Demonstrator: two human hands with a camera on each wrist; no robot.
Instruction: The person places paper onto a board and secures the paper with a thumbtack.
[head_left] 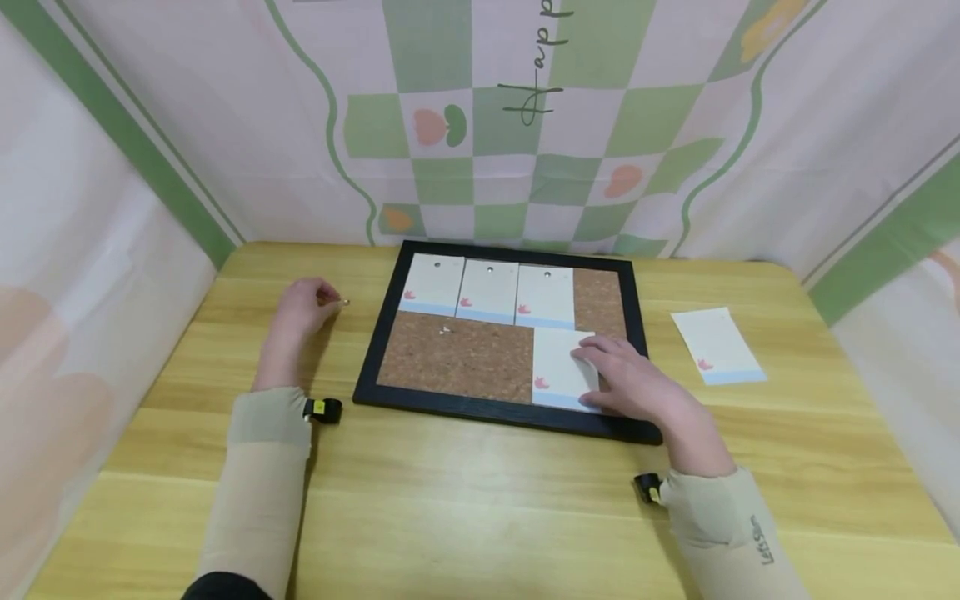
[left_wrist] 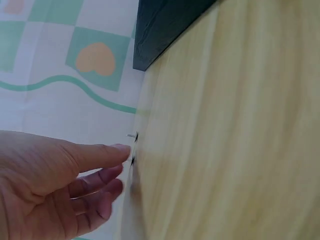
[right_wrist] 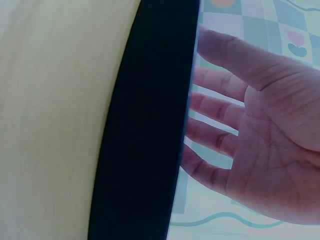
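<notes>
My left hand [head_left: 303, 307] is low over the table at the left of the corkboard, thumb and fingers slightly apart in the left wrist view. Close to its fingertips is a small metal thumbtack [left_wrist: 135, 135]; a second dark bit beside the thumb is too small to make out. With fingers spread, my right hand [head_left: 626, 375] rests on a white card [head_left: 558, 367] with a pink figure and blue strip, in the lower right of the corkboard [head_left: 465, 358]. Three similar cards, including the leftmost card [head_left: 432, 283], are tacked along the top row.
The board's black frame [head_left: 487, 408] forms a raised rim. Another white card [head_left: 718, 346] lies on the wooden table [head_left: 480, 517] to the right. A small white mark [head_left: 445, 330] shows on the cork. Patterned fabric [head_left: 510, 167] hangs behind the table.
</notes>
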